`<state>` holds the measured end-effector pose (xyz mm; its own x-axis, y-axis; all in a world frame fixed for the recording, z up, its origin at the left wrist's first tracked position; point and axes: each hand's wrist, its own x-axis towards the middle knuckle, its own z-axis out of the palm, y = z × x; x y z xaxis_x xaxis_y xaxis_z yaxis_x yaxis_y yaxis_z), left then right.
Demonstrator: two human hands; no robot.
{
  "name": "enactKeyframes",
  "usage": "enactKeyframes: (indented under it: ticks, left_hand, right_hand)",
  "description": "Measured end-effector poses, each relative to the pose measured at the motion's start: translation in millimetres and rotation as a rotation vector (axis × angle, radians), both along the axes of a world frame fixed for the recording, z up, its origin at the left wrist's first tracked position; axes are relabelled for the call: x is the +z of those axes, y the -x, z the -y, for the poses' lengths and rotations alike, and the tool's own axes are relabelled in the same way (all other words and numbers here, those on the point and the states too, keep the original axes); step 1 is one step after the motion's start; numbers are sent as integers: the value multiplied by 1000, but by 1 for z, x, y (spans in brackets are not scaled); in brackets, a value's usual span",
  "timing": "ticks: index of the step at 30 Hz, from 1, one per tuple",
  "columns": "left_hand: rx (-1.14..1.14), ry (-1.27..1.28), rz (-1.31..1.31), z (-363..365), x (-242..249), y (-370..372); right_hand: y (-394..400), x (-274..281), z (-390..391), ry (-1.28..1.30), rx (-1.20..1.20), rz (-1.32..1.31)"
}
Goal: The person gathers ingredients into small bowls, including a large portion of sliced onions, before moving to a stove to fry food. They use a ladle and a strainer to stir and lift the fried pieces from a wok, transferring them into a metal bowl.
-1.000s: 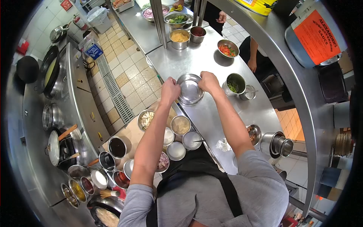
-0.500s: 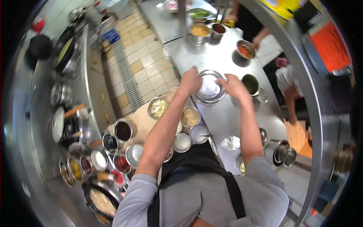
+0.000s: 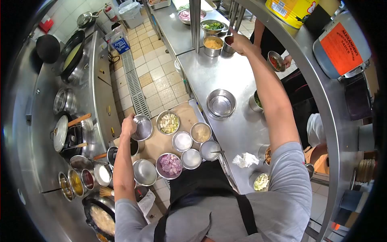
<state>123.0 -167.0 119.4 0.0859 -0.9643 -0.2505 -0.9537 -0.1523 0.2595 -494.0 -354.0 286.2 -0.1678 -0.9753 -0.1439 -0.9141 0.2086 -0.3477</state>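
My left hand (image 3: 129,124) is closed on the rim of a bare steel bowl (image 3: 142,128) above the left part of the board. My right hand (image 3: 243,43) reaches far across the steel counter. Its fingers are around the right side of a small steel pot of dark red sauce (image 3: 228,40), partly hiding it. Beside that pot is a steel pot of orange-yellow food (image 3: 213,42). Nested steel bowls (image 3: 221,104) stand on the counter between my arms. Near my left hand are bowls of pale chopped vegetable (image 3: 168,122) and white powder (image 3: 182,141).
A bowl of chopped purple onion (image 3: 169,165) stands near my apron. Crumpled white paper (image 3: 245,160) lies on the steel counter (image 3: 193,72). At the right, a co-worker's hand (image 3: 287,61) holds a bowl of red and green pieces (image 3: 276,61). A metal shelf edge (image 3: 322,76) curves along the right.
Both hands have left the steel bowls on the counter. My left hand moved left to another bowl; my right reached forward to the sauce pot. The co-worker's bowl has shifted and tilted.
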Motion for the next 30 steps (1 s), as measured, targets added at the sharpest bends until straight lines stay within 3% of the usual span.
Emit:
enactKeyframes:
  ticks: [3,6,9,12,13,14,16,17,18,19,20,22,23,27,30]
  left_hand:
    - [-49,-81,44,12,-43,-11]
    - [-124,-40,39,15,-71,-14]
    - [-69,-99,17,3,-85,-26]
    - [-24,-27,23,4,-71,-5]
    - [-2,14,33,-4,-62,2]
    - [-11,201,48,-11,-56,13]
    - [47,306,-191,-22,-42,58]
    - [71,354,-311,-27,-33,88]
    - [36,278,-425,-23,-20,123]
    - [-6,187,-536,-24,-13,163]
    - [-69,262,-688,-27,-14,205]
    - [-157,258,-873,-29,-2,286]
    - [-231,197,-883,-31,-1,321]
    - [-514,121,-711,-74,-14,401]
    - [-577,-43,-604,-111,2,434]
  right_hand:
    - [-18,15,48,-108,-6,-192]
    - [-1,-27,115,42,98,-299]
    - [-29,7,90,-40,49,-116]
    - [-16,-35,86,355,240,-172]
    - [-22,-40,61,429,271,-72]
    - [-39,-27,20,268,240,-129]
    - [-39,-62,-62,257,297,-101]
    - [-39,-74,-87,-228,234,-124]
    - [-27,-116,-114,-160,351,-240]
    - [-34,-128,-163,-72,249,-107]
    - [-29,-152,-180,-143,262,-136]
    - [-42,-155,-231,70,36,30]
    - [-40,-154,-249,141,-32,74]
    - [-12,-135,-324,-1,-107,18]
    - [19,-142,-377,-41,-148,9]
